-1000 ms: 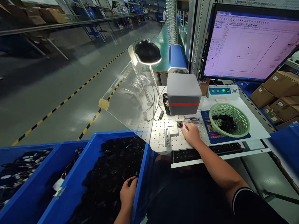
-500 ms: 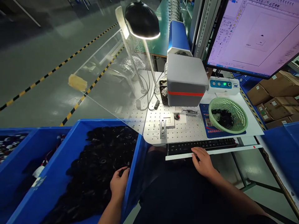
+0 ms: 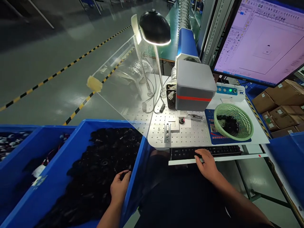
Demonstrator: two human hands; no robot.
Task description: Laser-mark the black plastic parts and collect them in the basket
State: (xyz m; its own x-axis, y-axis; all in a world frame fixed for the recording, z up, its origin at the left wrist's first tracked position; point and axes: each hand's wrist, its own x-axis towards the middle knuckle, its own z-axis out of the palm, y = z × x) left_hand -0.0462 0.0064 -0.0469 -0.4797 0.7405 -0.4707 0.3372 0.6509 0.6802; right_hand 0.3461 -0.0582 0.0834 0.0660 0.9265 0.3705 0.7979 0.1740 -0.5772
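My left hand (image 3: 119, 187) is low over the right side of a blue bin (image 3: 82, 139), with its thumb and fingers drawn together. Dark pieces lie around its fingertips, so whatever they pinch is hidden. A heap of small black parts (image 3: 102, 163) fills much of that bin. My right hand (image 3: 207, 164) rests on the black keyboard (image 3: 223, 150) and the front lip of its pull-out tray, fingers apart and nothing held. Just above, on the perforated metal plate (image 3: 187, 136), a small round black part (image 3: 181, 120) sits beside the metal stops, under a grey machine head (image 3: 196, 84).
A green basket (image 3: 247, 126) with black parts stands on a blue mat (image 3: 213, 137) at the right. Above it hangs a monitor (image 3: 266, 41). A lit lamp (image 3: 155, 27) and a clear sheet (image 3: 118, 85) rise at left. Cartons (image 3: 282, 104) are stacked far right.
The head view has turned slightly, so the bench and lamp appear a little lower and farther right. Both hands keep nearly the same place and pose.
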